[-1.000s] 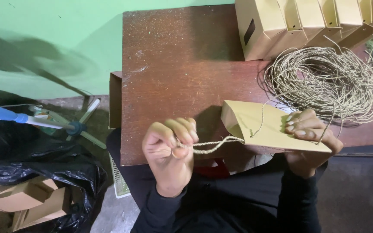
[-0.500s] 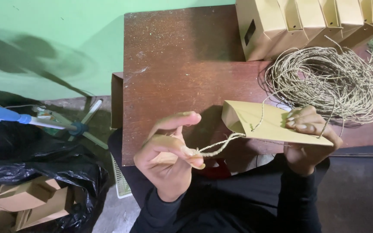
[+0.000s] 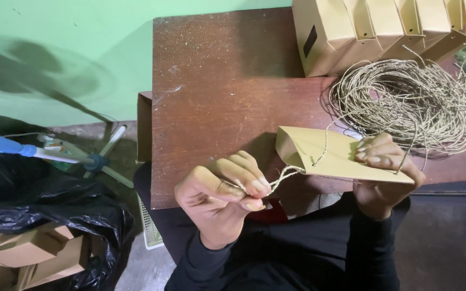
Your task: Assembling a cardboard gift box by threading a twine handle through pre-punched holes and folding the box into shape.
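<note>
We look down on a dark wooden bench. Our right hand grips a flat tan paper bag just above the near edge of the bench, fingers closed over its right end. Our left hand is closed too, its fingertips pinching the end of a thin twine that comes out of the bag's left end.

The bag's long axis runs left to right, dipping slightly at the right. Its wider, folded end points left toward the left hand; the narrower end sits under the right fingers.

We judge that a hard pull could tear the paper where the twine passes through, or draw the twine out altogether. The short twine end could also slip from the pinch. A loose coil of the same twine lies just behind the bag, and a strand seems to trail over the right hand, so it could snag or tangle. A row of boxes stands at the back of the bench.
</note>
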